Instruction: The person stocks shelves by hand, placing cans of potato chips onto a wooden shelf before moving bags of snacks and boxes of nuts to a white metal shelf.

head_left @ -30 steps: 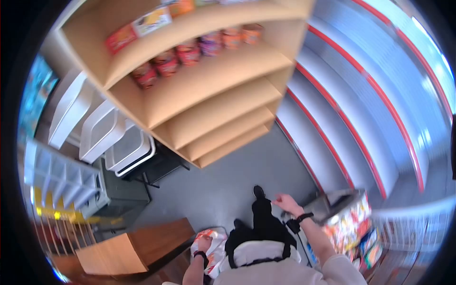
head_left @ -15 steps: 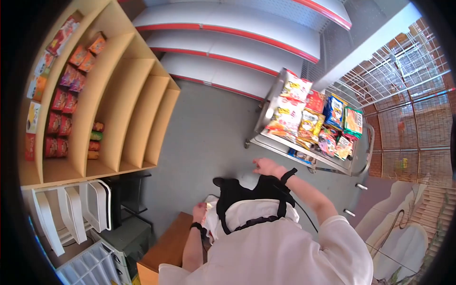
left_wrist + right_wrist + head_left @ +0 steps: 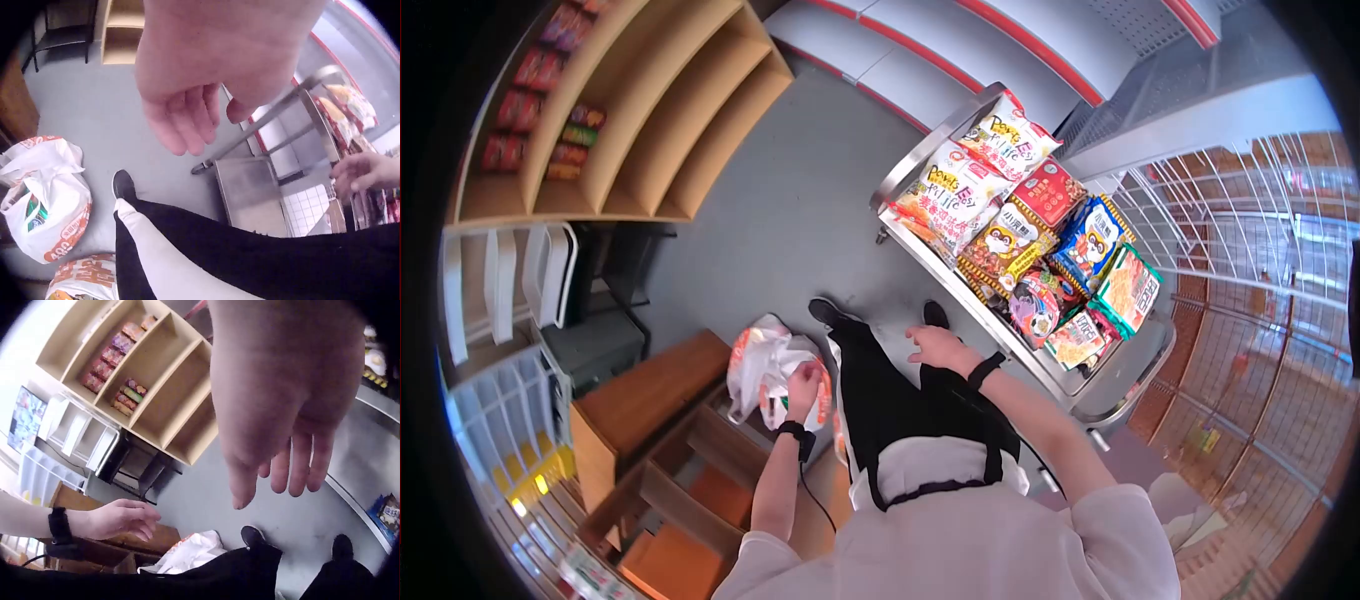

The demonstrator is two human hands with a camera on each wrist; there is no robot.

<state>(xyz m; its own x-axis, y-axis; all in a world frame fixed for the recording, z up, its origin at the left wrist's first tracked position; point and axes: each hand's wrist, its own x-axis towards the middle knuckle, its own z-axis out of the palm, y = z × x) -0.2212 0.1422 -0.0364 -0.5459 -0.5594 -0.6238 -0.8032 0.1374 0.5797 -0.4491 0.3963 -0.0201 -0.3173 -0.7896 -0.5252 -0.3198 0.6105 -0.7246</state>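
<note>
My left hand [image 3: 804, 388] hangs in the air, its fingers loosely bent and nothing in them. From the head view it overlaps a white plastic bag [image 3: 752, 372] with orange print, but the left wrist view shows the bag [image 3: 47, 203] on the floor apart from the hand. A green packet [image 3: 35, 214] peeks out of its top. Closer to my leg is a second orange-printed bag [image 3: 84, 275]. My right hand [image 3: 940, 347], also holding nothing, is held over my thigh with relaxed fingers. Right of it stands a metal cart [image 3: 1142, 350] loaded with several snack bags [image 3: 1005, 240].
Beige wooden shelves [image 3: 615, 190] with packaged goods stand at the far left, white red-edged shelves [image 3: 920, 50] at the back. White wire racking [image 3: 1230, 215] rises behind the cart. A brown wooden cabinet [image 3: 650, 395] is to my left. Grey floor [image 3: 800, 180] lies ahead.
The head view has turned right, bringing the loaded cart nearer and shifting the wooden shelves left. My legs have stepped apart. Both hands stay without anything held in the latest view.
</note>
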